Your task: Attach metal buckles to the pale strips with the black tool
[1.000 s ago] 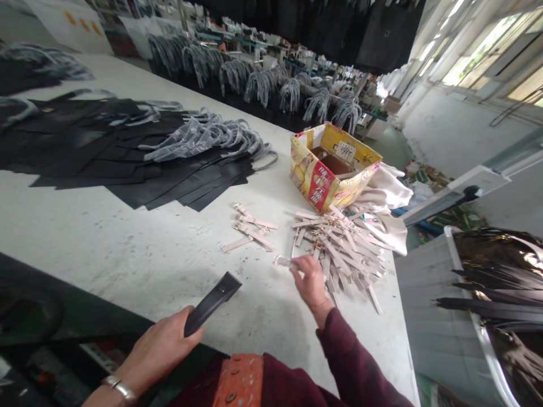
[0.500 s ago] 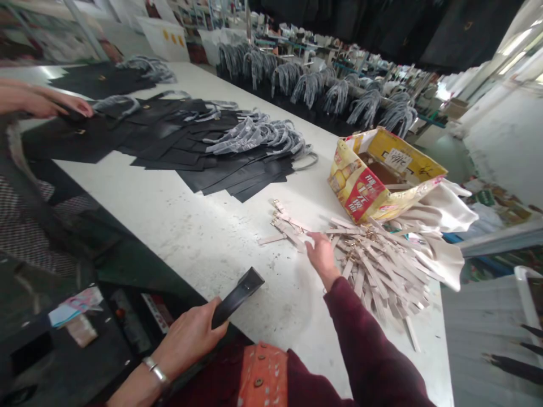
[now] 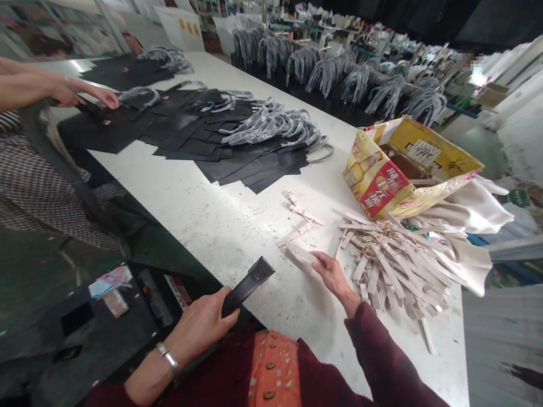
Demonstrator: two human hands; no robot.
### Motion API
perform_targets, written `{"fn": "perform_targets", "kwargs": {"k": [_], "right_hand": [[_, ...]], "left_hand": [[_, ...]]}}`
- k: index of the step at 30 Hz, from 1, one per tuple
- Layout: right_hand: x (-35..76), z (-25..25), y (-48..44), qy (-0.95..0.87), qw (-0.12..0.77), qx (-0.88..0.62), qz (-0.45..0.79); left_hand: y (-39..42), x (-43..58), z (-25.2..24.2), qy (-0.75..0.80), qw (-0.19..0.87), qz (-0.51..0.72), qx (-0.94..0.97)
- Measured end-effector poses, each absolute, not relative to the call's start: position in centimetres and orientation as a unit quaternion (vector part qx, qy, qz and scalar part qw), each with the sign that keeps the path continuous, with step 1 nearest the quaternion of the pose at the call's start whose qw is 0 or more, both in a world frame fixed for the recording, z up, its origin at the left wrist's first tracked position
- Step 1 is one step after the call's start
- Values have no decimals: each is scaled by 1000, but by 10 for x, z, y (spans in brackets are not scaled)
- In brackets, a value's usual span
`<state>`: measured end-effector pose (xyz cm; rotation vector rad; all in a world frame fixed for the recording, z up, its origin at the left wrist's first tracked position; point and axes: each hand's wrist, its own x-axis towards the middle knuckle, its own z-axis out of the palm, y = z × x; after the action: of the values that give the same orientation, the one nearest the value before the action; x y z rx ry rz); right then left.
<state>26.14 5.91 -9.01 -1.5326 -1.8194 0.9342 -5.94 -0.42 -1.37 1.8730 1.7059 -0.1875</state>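
Observation:
My left hand (image 3: 199, 325) is shut around a flat black leather strap piece (image 3: 248, 287), whose end points up over the white worktable (image 3: 220, 249). My right hand (image 3: 333, 277) pinches the end of a pale pink strap (image 3: 301, 253) lying on the table. Close to that hand, on its right, spreads a loose pile of pale strips with gold buckles (image 3: 386, 265). A smaller group of the same buckled straps (image 3: 300, 217) lies just above my right hand, apart from the pile.
Black bag panels (image 3: 212, 135) with grey wrapped handles (image 3: 271, 127) lie stacked at the table's far left. A printed cardboard box (image 3: 407, 164) and white cloth (image 3: 466, 226) stand at the right. A co-worker's hands (image 3: 80, 95) rest on the panels. More handle bundles (image 3: 331, 76) hang beyond.
The view has swung, shifting the table to the right. My right hand has moved from the small strap group and now pinches a strap. A co-worker's hands have come into view at the upper left.

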Motion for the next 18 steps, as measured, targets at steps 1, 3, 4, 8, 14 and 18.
{"fn": "perform_targets", "kwargs": {"k": [1,3,4,8,14,18], "right_hand": [[266,-90,42,-701,260,-562,352],[271,-91,11,-737,185,-567,317],[272,-90,-1,-747,150,-580,287],[261,-83,-26,-750,100,-631,172],[231,-92,-19,-775,187,-560,225],[223,-112,-17,-738,278,-544,289]], "left_hand": [[-4,-59,-14,639,293,-74,708],[-3,-56,-15,629,288,-83,717],[-2,-53,-15,622,286,-91,723],[3,-38,-15,583,282,-132,750],[7,-22,-15,557,253,-161,774],[6,-27,-11,547,259,-180,776]]}}
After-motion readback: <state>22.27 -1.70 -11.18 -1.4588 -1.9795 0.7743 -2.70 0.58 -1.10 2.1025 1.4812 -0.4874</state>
